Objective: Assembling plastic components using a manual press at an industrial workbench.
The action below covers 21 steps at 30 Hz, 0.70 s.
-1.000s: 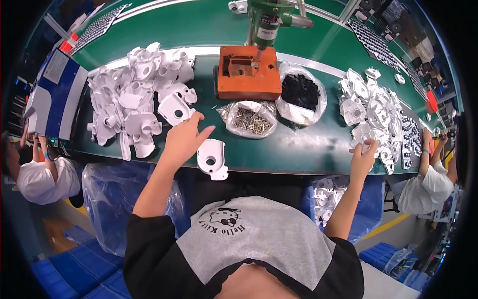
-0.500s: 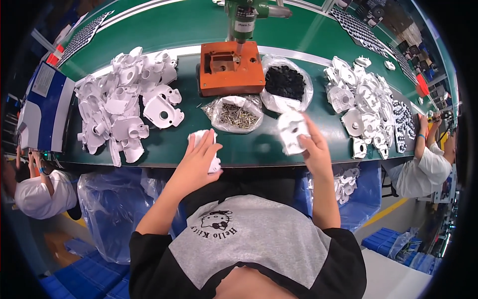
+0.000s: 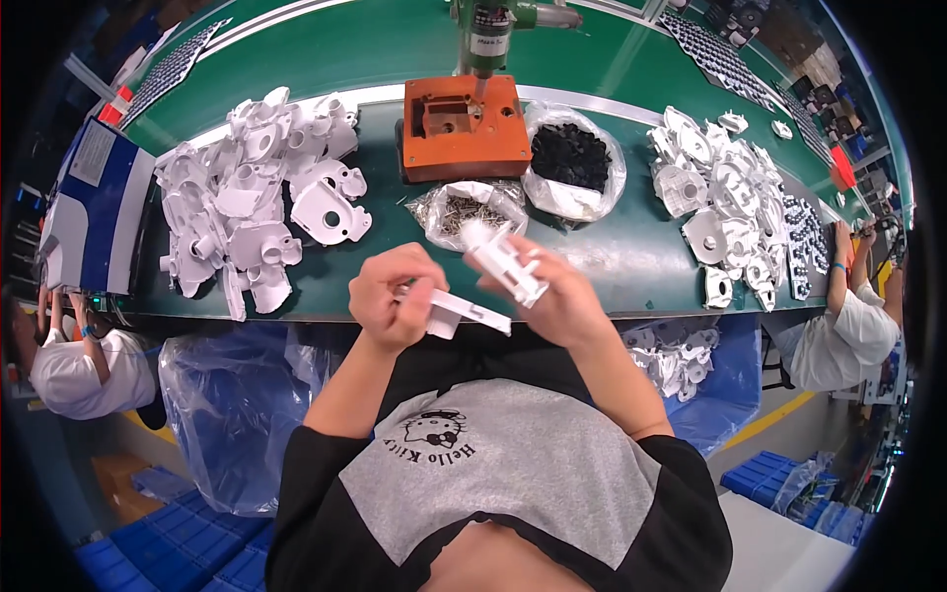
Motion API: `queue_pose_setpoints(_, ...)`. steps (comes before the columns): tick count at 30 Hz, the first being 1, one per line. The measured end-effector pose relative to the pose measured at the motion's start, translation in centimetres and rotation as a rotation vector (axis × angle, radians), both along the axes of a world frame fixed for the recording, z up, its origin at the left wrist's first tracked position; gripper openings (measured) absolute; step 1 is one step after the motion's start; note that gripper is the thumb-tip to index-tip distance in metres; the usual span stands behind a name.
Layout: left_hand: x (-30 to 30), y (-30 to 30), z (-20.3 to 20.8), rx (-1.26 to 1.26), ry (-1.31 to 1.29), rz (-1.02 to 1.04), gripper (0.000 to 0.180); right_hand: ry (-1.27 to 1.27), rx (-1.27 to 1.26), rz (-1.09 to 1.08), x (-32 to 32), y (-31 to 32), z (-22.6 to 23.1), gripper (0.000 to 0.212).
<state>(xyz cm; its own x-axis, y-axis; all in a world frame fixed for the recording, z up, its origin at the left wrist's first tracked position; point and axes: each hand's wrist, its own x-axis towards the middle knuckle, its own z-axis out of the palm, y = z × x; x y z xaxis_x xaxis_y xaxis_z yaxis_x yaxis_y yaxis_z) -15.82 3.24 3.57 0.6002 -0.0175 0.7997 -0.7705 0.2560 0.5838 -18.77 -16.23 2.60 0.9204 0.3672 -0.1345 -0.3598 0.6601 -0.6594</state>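
White moulded plastic parts [image 3: 258,202] lay on dark green table [image 3: 612,252]; orange metal fixture block [image 3: 462,126]; black small pieces in clear bag [image 3: 570,158]; blue plastic bag [image 3: 232,400]; grey-and-black printed shirt [image 3: 503,474].

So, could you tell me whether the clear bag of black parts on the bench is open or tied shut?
Open: the clear bag has its rim spread wide, leaving the black parts exposed.
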Motion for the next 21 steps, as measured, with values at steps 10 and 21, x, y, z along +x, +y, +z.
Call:
queue_pose_setpoints(10,2.6,-0.7,1.6,0.188,-0.232,0.093,0.016,0.162,0.207,0.364,-0.3,1.2,-0.9,0.052)
queue_pose_setpoints(21,0.0,-1.1,-0.8,0.121,0.721,-0.192,0.018,0.064,-0.052,-0.313,1.8,0.5,1.4,0.051)
